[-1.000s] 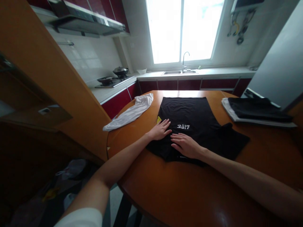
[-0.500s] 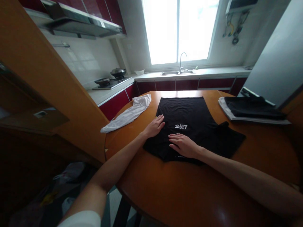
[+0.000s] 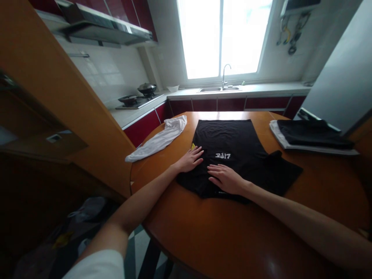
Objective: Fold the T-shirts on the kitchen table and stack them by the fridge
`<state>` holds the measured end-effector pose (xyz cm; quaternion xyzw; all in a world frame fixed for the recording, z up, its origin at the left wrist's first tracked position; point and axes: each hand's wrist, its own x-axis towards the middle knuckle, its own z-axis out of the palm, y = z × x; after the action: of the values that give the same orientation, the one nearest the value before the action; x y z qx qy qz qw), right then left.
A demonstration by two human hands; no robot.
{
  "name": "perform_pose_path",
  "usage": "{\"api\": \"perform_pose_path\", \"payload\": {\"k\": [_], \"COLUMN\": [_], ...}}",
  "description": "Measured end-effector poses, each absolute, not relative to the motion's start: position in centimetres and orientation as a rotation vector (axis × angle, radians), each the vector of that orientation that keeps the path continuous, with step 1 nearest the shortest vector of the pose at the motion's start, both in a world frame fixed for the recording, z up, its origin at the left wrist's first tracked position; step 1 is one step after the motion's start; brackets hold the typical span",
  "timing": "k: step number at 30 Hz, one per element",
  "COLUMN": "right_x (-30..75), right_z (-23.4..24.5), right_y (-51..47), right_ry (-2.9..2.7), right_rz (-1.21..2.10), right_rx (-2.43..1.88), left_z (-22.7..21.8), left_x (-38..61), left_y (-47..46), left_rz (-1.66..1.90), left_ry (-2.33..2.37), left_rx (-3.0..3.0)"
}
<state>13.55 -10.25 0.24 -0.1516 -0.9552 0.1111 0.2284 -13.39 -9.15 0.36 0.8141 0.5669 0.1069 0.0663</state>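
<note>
A black T-shirt with small white lettering lies spread on the round orange-brown table, one sleeve sticking out to the right. My left hand rests flat on its left edge, fingers stretched out, beside a bit of yellow tag. My right hand lies flat on the shirt just below the lettering, fingers extended toward the left. Neither hand holds anything.
A crumpled white garment lies at the table's left edge. A stack of folded dark and white clothes sits at the right. An orange partition wall stands at left; a counter with sink and stove lies beyond.
My left hand slid a little left toward the shirt's edge and stays flat. My right hand has hardly moved. The view shifted slightly.
</note>
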Motion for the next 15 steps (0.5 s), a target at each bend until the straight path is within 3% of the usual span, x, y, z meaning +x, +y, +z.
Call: {"api": "perform_pose_path", "payload": {"k": [4,10,15], "right_x": [13.5,14.5,18.0], "right_z": [0.0,2.1,5.2], "right_y": [-10.1,-9.7,-7.0], "right_ry": [-2.630,-2.515,-2.302], "right_rz": [0.308,0.271,0.222], "right_rx": [-0.415,-0.377,-0.743], "left_z": [1.2,0.3,0.1], "left_x": [-12.6,-11.2,-11.7], "left_y": [-9.7,-10.3,-10.0], "left_rz": [0.407,0.207,0.152], "left_ry": [1.653,1.614,1.642], "left_rx": [2.524,2.576,2.617]}}
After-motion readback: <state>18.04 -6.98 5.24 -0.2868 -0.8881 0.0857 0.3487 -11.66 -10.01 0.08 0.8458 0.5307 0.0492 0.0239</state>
